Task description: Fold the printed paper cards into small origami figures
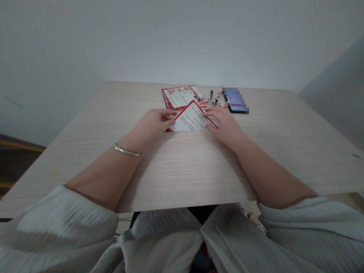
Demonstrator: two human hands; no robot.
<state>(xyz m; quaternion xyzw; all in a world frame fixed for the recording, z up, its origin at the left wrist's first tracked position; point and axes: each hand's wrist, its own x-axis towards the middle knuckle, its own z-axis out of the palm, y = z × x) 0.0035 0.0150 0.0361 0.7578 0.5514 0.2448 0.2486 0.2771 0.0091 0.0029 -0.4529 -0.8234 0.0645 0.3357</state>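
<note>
A printed sheet folded into a triangle (191,118), white with a red edge, lies on the light wooden table (182,167). My left hand (155,123) rests at its left corner, fingers curled with the fingertips pinching the paper's edge. My right hand (224,123) lies on its right slope, fingers pressed flat along the fold. A silver bangle (127,151) circles my left wrist.
Behind the folded sheet lies a flat red-and-white leaflet (180,95). To its right sit several small folded paper pieces (216,98) and a phone (237,103) with a lit screen. A plain wall stands behind the table; the table's near edge is by my lap.
</note>
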